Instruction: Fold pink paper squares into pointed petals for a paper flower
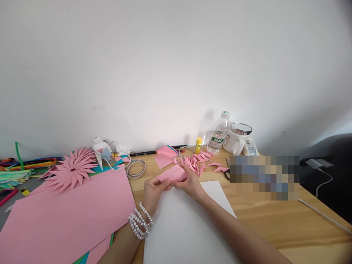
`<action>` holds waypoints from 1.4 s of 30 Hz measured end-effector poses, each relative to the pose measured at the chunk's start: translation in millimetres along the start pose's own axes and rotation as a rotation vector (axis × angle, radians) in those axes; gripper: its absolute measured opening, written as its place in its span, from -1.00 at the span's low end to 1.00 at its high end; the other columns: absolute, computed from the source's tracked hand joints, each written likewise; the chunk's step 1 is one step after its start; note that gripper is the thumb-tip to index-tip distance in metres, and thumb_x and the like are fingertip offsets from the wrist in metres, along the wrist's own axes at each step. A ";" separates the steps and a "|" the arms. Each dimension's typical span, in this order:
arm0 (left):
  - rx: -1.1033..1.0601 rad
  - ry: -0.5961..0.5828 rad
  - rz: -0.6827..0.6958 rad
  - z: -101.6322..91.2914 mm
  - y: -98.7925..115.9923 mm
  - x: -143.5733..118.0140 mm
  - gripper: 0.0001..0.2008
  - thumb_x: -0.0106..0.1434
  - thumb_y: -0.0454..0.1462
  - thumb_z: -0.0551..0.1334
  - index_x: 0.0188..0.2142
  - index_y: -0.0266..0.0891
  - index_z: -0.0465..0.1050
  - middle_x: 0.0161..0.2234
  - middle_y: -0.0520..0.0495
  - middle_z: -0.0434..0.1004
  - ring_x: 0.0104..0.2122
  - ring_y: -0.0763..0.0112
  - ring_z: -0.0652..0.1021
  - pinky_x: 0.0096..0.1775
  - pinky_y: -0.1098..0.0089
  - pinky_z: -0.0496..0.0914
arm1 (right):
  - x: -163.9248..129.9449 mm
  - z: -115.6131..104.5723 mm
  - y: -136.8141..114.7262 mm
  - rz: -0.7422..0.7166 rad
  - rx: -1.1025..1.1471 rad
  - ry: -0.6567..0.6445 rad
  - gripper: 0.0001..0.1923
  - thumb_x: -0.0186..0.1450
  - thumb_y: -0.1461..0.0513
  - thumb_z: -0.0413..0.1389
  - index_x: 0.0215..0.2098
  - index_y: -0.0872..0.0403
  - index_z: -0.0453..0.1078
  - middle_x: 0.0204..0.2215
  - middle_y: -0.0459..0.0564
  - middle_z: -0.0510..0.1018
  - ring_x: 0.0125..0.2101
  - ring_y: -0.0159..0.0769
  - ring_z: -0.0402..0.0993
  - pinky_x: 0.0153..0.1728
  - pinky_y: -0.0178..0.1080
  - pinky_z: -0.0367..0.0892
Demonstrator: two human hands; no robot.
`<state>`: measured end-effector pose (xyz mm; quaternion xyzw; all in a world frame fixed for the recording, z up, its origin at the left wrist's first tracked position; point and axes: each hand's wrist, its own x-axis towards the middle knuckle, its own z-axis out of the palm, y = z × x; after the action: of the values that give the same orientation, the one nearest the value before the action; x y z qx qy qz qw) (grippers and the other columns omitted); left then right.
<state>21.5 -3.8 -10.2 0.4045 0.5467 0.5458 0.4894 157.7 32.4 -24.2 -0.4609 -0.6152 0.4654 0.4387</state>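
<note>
Between my two hands is a small piece of pink paper (pixel 172 173), raised above the top of a white sheet (pixel 189 223). My left hand (pixel 155 190) pinches its lower left edge, a beaded bracelet around the wrist. On the other side my right hand (pixel 189 183) grips the paper with thumb and fingers, the thumbs close together. Just beyond lie several folded pink paper pieces (pixel 195 163) in a pile. Loose pink squares (pixel 163 161) rest behind the held paper.
A large pink sheet (pixel 74 216) and a spiky pink paper flower (pixel 73 169) cover the left. Along the wall stand a white glue bottle (pixel 103 148), yellow glue stick (pixel 198 145), water bottle (pixel 219 134) and white mug (pixel 235 139). Scissors (pixel 227 172) lie right, beside a blurred-out patch.
</note>
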 end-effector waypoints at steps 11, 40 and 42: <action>0.003 0.060 -0.011 -2.7 0.9 3.0 -0.78 -0.17 -0.25 0.35 -0.55 -0.40 0.50 -0.61 -0.14 0.53 -0.59 0.36 0.50 -0.46 0.39 0.41 | 1.3 -1.5 -3.8 0.073 0.120 -0.066 -0.52 -0.13 0.37 0.12 -0.21 0.09 0.17 -0.61 -0.17 0.46 -0.61 -0.32 0.44 -0.59 -0.30 0.34; -0.145 -0.058 -0.103 -13.6 10.3 9.5 -0.72 -0.08 -0.19 0.30 -0.42 -0.38 0.45 -0.42 -0.16 0.54 -0.44 0.34 0.52 -0.39 0.36 0.43 | 0.9 0.4 -3.5 -0.130 0.348 -0.245 -0.78 -0.05 0.18 0.21 -0.40 0.07 0.45 -0.30 -0.03 0.41 -0.37 -0.38 0.40 -0.33 -0.27 0.35; -0.140 -0.125 -0.107 -12.4 9.2 8.1 -0.72 -0.06 -0.19 0.29 -0.39 -0.38 0.46 -0.40 -0.16 0.54 -0.39 0.32 0.52 -0.32 0.33 0.43 | 0.9 -0.1 -4.5 -0.144 0.365 -0.226 -0.76 -0.08 0.17 0.23 -0.42 0.07 0.45 -0.29 -0.03 0.40 -0.33 -0.35 0.39 -0.31 -0.27 0.35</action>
<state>7.0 2.4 -2.8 0.3728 0.4962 0.5296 0.5782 156.9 32.6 -19.6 -0.2735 -0.5973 0.5853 0.4752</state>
